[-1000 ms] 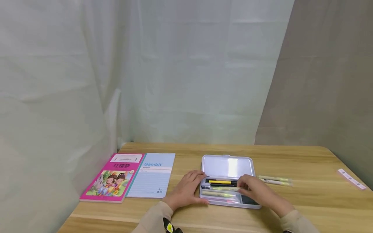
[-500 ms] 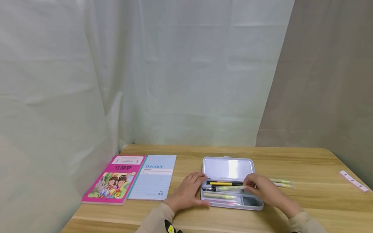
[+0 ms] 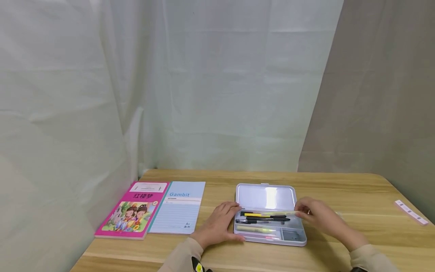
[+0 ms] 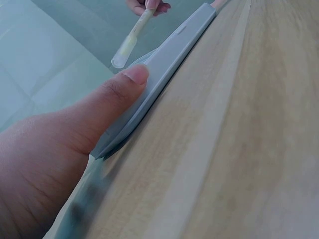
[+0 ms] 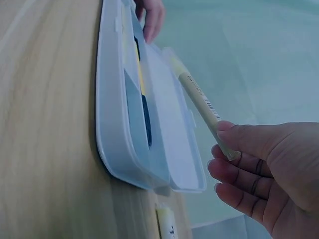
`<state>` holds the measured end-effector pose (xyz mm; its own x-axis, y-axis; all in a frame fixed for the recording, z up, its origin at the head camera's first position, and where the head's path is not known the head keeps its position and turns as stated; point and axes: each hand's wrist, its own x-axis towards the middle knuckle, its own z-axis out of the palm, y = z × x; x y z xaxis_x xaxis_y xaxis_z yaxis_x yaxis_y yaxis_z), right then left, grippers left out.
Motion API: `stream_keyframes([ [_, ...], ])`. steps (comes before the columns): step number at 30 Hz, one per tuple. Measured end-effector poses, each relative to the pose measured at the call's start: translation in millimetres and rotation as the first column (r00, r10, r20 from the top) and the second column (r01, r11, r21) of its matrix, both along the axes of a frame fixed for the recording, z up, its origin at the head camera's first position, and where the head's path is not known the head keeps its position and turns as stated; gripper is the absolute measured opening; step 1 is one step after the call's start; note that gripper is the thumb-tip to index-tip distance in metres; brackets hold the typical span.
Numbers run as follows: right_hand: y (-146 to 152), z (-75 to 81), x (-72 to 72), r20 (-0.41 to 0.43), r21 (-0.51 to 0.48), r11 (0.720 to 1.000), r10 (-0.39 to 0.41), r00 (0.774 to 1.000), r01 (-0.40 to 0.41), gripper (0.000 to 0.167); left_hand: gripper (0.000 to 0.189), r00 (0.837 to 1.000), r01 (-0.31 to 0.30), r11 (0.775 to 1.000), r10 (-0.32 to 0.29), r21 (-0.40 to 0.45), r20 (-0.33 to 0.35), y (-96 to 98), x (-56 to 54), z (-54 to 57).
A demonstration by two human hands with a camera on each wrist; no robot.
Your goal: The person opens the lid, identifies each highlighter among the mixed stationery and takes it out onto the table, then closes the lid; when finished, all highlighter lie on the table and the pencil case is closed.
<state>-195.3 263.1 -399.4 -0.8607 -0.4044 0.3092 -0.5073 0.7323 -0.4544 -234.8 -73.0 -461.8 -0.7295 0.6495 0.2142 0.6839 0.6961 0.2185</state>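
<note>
A white pencil case lies with its lid swung back. My left hand holds its left end, thumb along the front wall and fingers by the hinge side. Between thumb and fingers, my right hand pinches a pale yellow highlighter by one end. The highlighter's clear cap points left, above the case. Inside lie a yellow-and-black pen, a black pen and, in the front compartment, another pale highlighter.
Left of the case are a blue notebook and a pink book. A pale marker lies on the table beyond the case's right end. A pink-and-white strip sits near the right edge. Fabric curtains stand behind.
My right hand has moved right and slightly up, drawing the highlighter out of the case and uncovering the black pens. My left hand has stayed at the case's left end.
</note>
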Motion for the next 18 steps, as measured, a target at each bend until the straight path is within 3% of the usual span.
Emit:
stream_keyframes([
  [18,37.6,-0.6,1.9,-0.133,-0.018,0.988,-0.155,0.979,0.154,0.012,0.096,1.0,-0.002,1.0,0.002,0.0,-0.001,0.3,1.3,0.3],
])
